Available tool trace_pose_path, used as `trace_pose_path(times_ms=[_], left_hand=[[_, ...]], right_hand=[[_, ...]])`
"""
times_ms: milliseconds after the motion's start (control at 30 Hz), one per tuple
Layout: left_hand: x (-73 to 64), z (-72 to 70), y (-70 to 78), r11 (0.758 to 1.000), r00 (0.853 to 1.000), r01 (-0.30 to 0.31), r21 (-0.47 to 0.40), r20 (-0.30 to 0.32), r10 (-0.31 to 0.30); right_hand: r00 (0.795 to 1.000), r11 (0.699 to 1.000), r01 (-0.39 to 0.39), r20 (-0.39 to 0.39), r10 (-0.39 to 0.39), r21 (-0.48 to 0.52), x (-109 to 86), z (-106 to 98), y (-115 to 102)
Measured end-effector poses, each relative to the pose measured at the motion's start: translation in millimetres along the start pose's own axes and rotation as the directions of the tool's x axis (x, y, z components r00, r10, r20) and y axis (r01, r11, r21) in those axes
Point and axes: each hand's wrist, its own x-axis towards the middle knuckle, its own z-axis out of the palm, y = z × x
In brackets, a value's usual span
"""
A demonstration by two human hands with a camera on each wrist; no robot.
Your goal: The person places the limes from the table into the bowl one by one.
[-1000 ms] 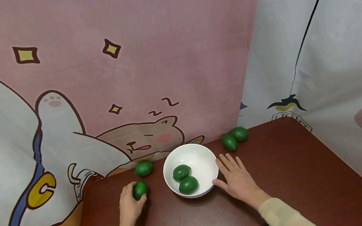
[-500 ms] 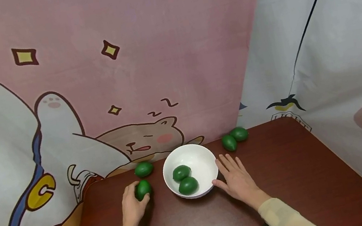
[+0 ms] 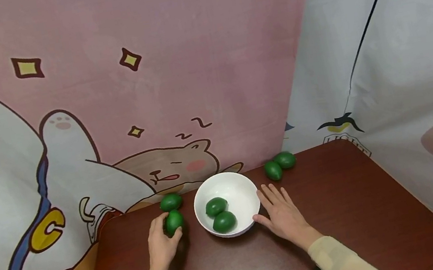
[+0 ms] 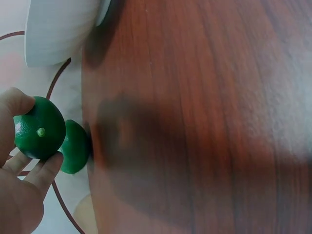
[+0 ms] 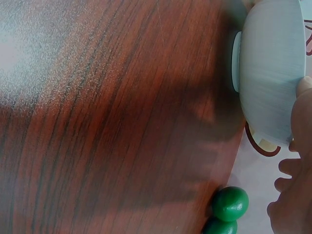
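My left hand (image 3: 162, 247) pinches a green lime (image 3: 174, 221) between thumb and fingers, left of the white bowl (image 3: 248, 199). In the left wrist view the held lime (image 4: 41, 127) shows its stem end, with a shadow on the table beside it. Just behind it a second lime (image 3: 170, 202) lies near the table's far edge. Two more limes, one farther back (image 3: 216, 206) and one nearer (image 3: 224, 222), rest inside the bowl. My right hand (image 3: 283, 217) has its fingers spread, thumb and fingertips right at the bowl's right rim.
Two limes, a left one (image 3: 273, 170) and a right one (image 3: 285, 160), lie together at the back, right of the bowl. The dark red-brown table (image 3: 362, 211) ends against a printed cloth backdrop (image 3: 208, 60).
My left hand has moved a little to the right and slightly away from me, carrying the lime closer to the bowl. The right hand stays at the bowl's rim.
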Motion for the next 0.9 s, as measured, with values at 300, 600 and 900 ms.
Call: trace_pose_path(times_ms=[300,600,900], left_hand=[[1.0,1.0,17.1,0.999,0.999,-0.026,-0.027,-0.026,0.026],[2.1,3.2,31.5,0.996,0.997,-0.062,-0.068,-0.049,0.059],[1.9,5.6,45.1,0.99,0.994,-0.103,-0.093,-0.052,0.098]], right_hand=[[1.0,1.0,0.003,-0.005,-0.003,0.01,0.6,0,0],[1.0,1.0,0.005,-0.022,-0.005,0.0,0.2,0,-2],[1.0,1.0,-0.002,-0.005,0.002,0.005,-0.7,-1,-1]])
